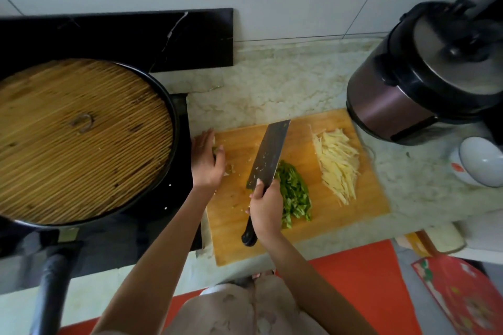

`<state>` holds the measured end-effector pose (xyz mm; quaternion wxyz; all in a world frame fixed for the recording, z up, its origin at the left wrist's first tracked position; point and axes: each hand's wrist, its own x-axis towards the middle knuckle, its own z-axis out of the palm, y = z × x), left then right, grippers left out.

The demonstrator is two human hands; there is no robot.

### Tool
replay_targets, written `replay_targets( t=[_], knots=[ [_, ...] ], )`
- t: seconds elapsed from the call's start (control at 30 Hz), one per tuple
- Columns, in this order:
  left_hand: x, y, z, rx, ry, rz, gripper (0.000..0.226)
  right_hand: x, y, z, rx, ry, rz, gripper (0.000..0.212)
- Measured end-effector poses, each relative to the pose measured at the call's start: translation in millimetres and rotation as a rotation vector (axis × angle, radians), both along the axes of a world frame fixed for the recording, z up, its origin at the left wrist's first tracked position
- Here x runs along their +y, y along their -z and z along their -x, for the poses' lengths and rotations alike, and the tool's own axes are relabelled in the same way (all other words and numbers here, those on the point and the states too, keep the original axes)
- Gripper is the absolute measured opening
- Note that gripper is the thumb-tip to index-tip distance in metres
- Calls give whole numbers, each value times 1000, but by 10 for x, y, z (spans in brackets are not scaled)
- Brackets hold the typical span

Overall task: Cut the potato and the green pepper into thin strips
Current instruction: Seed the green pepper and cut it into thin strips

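knife (269, 155): blade beside the pepper strips, on their left
right hand (265, 208): wrapped round the knife's black handle
left hand (206, 160): at the board's left edge, over a small green scrap; grip cannot be told
pepper strips (295, 196): green heap, mid-board
potato strips (337, 163): pale heap on the board's right, apart from the pepper
board (245, 239): on the bench (272, 84)

The pale marble counter (272, 90) bears a wooden cutting board (236, 226), an electric cooker (394, 106) just beyond it, and a black hob (177, 193) at left

Head cam, steep down, close over counter (272, 84)
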<state>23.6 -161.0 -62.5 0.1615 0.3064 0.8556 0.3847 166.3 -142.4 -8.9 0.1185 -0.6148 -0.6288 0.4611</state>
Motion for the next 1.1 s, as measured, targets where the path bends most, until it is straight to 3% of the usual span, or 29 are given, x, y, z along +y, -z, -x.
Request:
replay_targets(
  t=[0.17,0.33,0.47,0.73,0.87,1.1],
  knots=[
    [-46,16,22,-68,22,-53,63,-57,40,-8,-5,-10,15,16],
    [-91,38,-52,-6,98,-40,67,-163,94,-101,47,-66,54,15],
    [-77,60,-94,44,97,-53,63,-251,199,-187,73,-134,80,25],
    [29,-7,-402,-128,-19,-119,68,-326,296,-206,138,-115,164,28],
    [45,-40,-537,-264,-13,-209,55,-320,324,-233,176,-103,226,25],
    [8,-64,-575,-494,-49,-376,50,-319,296,-246,285,-54,356,19]
  ],
)
